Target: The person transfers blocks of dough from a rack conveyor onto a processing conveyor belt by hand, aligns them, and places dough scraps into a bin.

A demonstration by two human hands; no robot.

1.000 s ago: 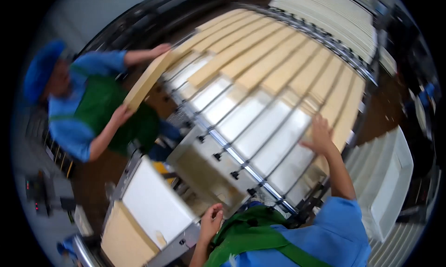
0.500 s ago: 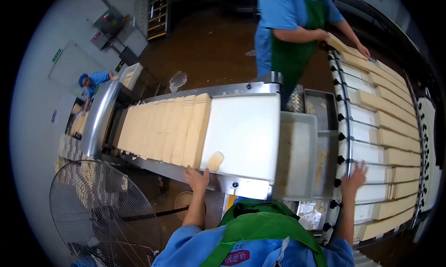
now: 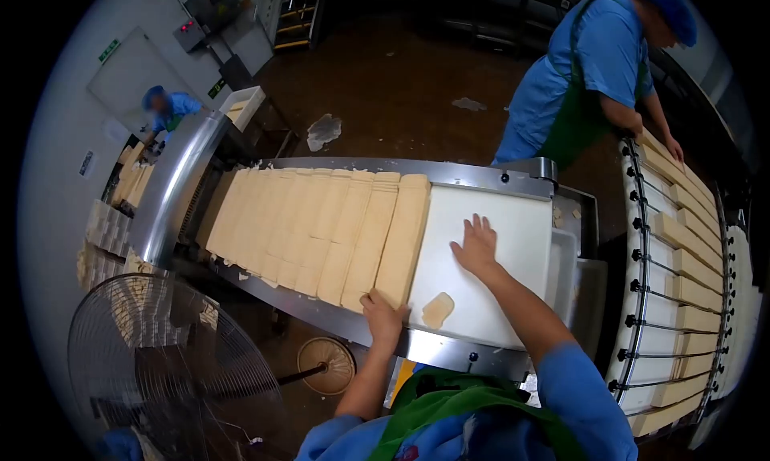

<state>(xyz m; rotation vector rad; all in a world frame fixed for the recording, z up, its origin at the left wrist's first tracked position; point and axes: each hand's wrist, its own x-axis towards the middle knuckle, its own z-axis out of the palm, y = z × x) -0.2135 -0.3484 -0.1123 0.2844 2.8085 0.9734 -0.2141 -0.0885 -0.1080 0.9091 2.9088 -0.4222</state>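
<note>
Pale, flat stacks of dough sheets (image 3: 321, 228) lie side by side on the conveyor's white belt (image 3: 501, 204). The rightmost stack of dough sheets (image 3: 409, 228) sits slightly apart from the others. My left hand (image 3: 385, 320) is at its near end, fingers on one side and thumb on the other. Over the bare belt to the right, my right hand (image 3: 478, 248) has its fingers spread and holds nothing. A loose scrap of dough (image 3: 437, 309) rests on the belt between my hands.
To the right, a second conveyor (image 3: 654, 300) carries pale stacks between metal rods; a co-worker (image 3: 581, 76) has both hands at its far end. Another person (image 3: 170, 108) works at the far left. A wire-caged fan (image 3: 172, 357) stands at lower left; grey bins (image 3: 589, 292) sit between the conveyors.
My right hand has left the right-hand conveyor and come over the white belt. My left hand has closed around the end stack. The view has turned left, and the co-worker is bending forward.
</note>
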